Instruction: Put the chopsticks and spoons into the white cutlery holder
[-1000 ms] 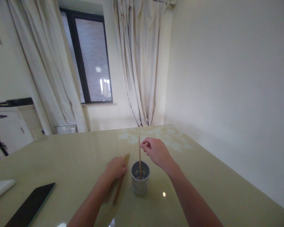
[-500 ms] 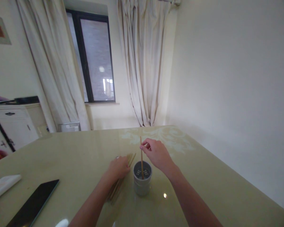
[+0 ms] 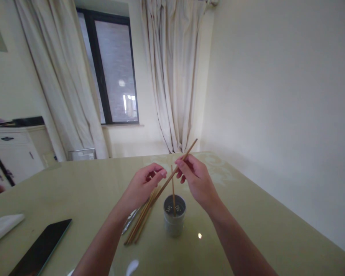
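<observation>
My right hand point(image 3: 196, 179) pinches a chopstick point(image 3: 176, 168) that slants over the cup, its upper end pointing up and right. A grey cup point(image 3: 174, 224) with holes in its bottom stands upright on the table. One chopstick point(image 3: 173, 189) stands in the cup, leaning a little. My left hand point(image 3: 145, 186) hovers left of the cup, fingers curved and loosely apart, its fingertips close beside the slanting chopstick. Beneath that hand, a bundle of several chopsticks point(image 3: 138, 226) lies on the table. A shiny metal utensil point(image 3: 128, 222) lies along its left side, partly hidden by my wrist.
On the left of the glossy greenish table point(image 3: 89, 188) lie a dark flat tablet-like object point(image 3: 43, 245) and a white object point(image 3: 5, 226) at the edge of view. A pale wall point(image 3: 276, 115) borders the right side. Behind stand curtains point(image 3: 172, 76) and a white cabinet point(image 3: 17, 149).
My right hand has let go of the chopstick in the cup and now holds another one. My left hand has lifted off the bundle, uncovering the chopsticks and metal utensil.
</observation>
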`<control>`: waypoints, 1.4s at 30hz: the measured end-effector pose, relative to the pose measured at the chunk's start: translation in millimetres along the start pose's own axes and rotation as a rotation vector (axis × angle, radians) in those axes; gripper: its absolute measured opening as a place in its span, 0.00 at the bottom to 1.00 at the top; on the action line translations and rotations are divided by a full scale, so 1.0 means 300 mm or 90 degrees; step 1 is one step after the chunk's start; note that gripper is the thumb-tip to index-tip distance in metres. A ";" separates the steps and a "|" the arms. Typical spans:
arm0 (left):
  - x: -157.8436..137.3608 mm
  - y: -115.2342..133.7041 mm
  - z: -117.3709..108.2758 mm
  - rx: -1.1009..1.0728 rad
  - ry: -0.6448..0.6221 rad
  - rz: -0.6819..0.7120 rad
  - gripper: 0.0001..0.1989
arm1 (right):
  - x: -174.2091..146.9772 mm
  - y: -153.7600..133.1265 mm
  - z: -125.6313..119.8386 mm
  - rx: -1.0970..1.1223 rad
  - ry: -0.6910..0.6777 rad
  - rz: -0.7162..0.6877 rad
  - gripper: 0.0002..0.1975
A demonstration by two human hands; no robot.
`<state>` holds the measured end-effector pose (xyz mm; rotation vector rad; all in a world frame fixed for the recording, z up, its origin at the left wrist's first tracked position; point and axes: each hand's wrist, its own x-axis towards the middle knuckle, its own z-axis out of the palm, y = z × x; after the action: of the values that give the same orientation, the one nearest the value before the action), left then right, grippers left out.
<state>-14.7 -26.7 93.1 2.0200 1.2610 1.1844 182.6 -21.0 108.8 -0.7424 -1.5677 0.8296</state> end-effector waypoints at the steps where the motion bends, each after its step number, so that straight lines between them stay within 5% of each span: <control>1: 0.005 -0.036 0.004 0.107 -0.007 -0.035 0.17 | 0.005 -0.008 -0.025 -0.014 0.020 -0.009 0.13; 4: 0.007 -0.166 0.028 0.445 -0.123 -0.176 0.11 | 0.018 -0.020 -0.093 -0.122 0.031 -0.020 0.12; 6: -0.003 -0.240 0.056 0.526 -0.197 -0.235 0.07 | 0.023 -0.015 -0.115 -0.203 0.011 -0.008 0.10; 14: -0.026 -0.312 0.122 0.547 -0.270 -0.271 0.12 | 0.035 0.087 -0.071 -0.360 -0.090 0.113 0.01; 18: -0.030 -0.304 0.155 0.517 -0.289 -0.262 0.10 | 0.028 0.135 -0.051 -0.418 -0.144 0.161 0.09; 25: -0.006 -0.271 0.086 0.395 -0.247 -0.258 0.07 | 0.028 0.137 -0.079 -0.418 -0.188 0.191 0.17; 29: 0.012 -0.149 -0.007 0.037 -0.110 -0.134 0.14 | 0.035 0.074 -0.080 -0.354 -0.066 0.088 0.16; 33: 0.000 -0.002 0.000 -0.184 -0.027 0.008 0.16 | 0.019 0.025 -0.029 -0.128 -0.097 0.020 0.12; 38: 0.006 0.004 0.039 -0.117 -0.001 0.024 0.18 | 0.012 0.000 -0.051 -0.057 -0.063 0.011 0.15; 42: 0.023 -0.153 0.059 0.199 -0.059 -0.151 0.21 | 0.036 -0.004 -0.141 -0.097 0.026 0.001 0.15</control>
<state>-19.8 1.3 52.6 2.0374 1.6685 0.8140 222.9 -8.1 119.6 -0.8645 -1.6071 0.6975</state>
